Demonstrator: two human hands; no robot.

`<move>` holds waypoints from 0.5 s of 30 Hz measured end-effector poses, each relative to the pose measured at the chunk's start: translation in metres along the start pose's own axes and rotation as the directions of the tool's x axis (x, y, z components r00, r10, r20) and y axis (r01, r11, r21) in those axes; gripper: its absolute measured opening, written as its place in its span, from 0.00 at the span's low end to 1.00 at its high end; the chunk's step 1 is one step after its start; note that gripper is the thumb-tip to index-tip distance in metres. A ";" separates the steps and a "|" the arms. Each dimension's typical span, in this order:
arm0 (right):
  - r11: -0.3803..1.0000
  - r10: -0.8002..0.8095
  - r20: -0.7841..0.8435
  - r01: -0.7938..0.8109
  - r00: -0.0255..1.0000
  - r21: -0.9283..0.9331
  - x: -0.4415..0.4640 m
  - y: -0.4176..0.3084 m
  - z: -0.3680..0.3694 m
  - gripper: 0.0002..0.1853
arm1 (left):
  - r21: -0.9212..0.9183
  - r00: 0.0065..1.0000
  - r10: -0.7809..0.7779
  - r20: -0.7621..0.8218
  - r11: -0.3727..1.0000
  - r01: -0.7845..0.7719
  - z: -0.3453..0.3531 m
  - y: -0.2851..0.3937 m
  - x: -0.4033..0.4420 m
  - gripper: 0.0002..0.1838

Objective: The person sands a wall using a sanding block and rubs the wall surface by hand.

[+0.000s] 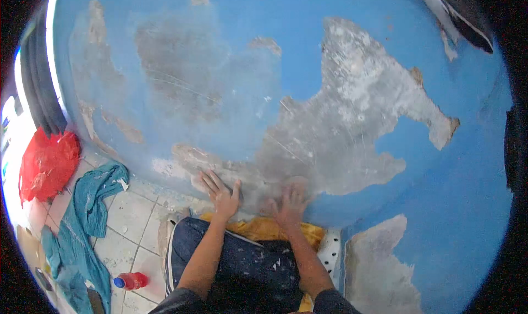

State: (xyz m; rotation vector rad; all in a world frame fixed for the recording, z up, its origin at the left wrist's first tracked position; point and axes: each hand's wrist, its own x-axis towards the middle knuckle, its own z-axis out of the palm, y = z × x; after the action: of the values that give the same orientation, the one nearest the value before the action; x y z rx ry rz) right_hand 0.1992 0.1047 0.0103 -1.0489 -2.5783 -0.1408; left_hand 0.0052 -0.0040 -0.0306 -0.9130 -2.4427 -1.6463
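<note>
Both of my hands reach forward to the lower part of a blue wall (302,55) with paint peeled off in large grey patches. My left hand (221,195) lies against the low edge of the wall, its fingers spread and holding nothing. To its right, my right hand (290,204) rests on the bare grey patch (352,110), fingers apart and empty, its fingertips slightly blurred. Below my hands are my dark trousers with pale specks, and a yellow cloth (264,227) lies between them and the wall.
On the tiled floor (129,215) at the left lie a teal cloth (85,204) and paint flakes. A red bottle with a blue cap (132,281) is near my left knee. A red plastic bag (49,162) sits beside a dark hanging fabric (41,77).
</note>
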 end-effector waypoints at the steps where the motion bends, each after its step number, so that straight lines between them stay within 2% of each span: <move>1: 0.992 0.111 -0.096 -0.115 0.989 -0.045 0.008 -0.004 -0.015 0.46 | -0.010 0.999 -0.004 -0.033 1.000 0.004 -0.004 0.002 0.001 0.56; 2: 0.996 0.081 -0.332 -0.092 0.940 -0.016 0.025 -0.002 -0.030 0.47 | -0.037 0.998 -0.050 0.032 0.998 0.051 -0.007 0.004 0.000 0.56; 3: 0.998 0.062 -0.545 -0.066 0.836 0.014 0.042 -0.001 -0.050 0.47 | -0.061 0.990 -0.092 0.106 0.993 0.099 -0.010 0.006 -0.001 0.57; 5: 0.989 0.148 -0.631 -0.112 0.762 0.096 0.069 -0.012 -0.107 0.47 | -0.036 0.992 -0.098 0.083 0.994 0.101 -0.002 0.001 -0.001 0.58; 9: 0.981 0.192 -0.705 -0.105 0.683 0.165 0.083 -0.024 -0.119 0.49 | 0.008 0.984 -0.147 0.105 0.989 0.147 0.002 0.003 0.000 0.59; 11: 0.986 0.003 -0.405 -0.071 0.914 -0.152 0.058 -0.026 -0.090 0.50 | -0.001 0.984 -0.141 0.105 0.990 0.142 -0.003 0.006 -0.001 0.59; 12: 0.983 -0.002 -0.414 -0.073 0.910 -0.166 0.048 -0.023 -0.083 0.50 | 0.003 0.986 -0.131 0.099 0.991 0.132 -0.005 0.007 0.000 0.59; 13: 0.982 0.002 -0.159 -0.032 0.987 -0.185 0.037 -0.021 -0.079 0.51 | -0.011 0.987 -0.122 0.101 0.992 0.124 -0.004 0.008 0.000 0.59; 14: 0.982 0.014 0.105 0.006 0.994 -0.187 0.031 -0.017 -0.075 0.52 | -0.050 0.989 -0.114 0.097 0.992 0.119 -0.005 0.008 -0.002 0.58; 15: 0.982 0.020 0.090 -0.003 0.996 -0.191 0.034 -0.013 -0.081 0.52 | -0.087 0.991 -0.104 0.088 0.990 0.112 -0.005 0.006 -0.002 0.58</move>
State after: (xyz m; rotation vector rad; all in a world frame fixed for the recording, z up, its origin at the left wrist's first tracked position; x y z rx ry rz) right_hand 0.1903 0.0996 0.0984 -1.1624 -2.6829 -0.3507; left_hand 0.0081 -0.0081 -0.0242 -0.8921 -2.5319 -1.8059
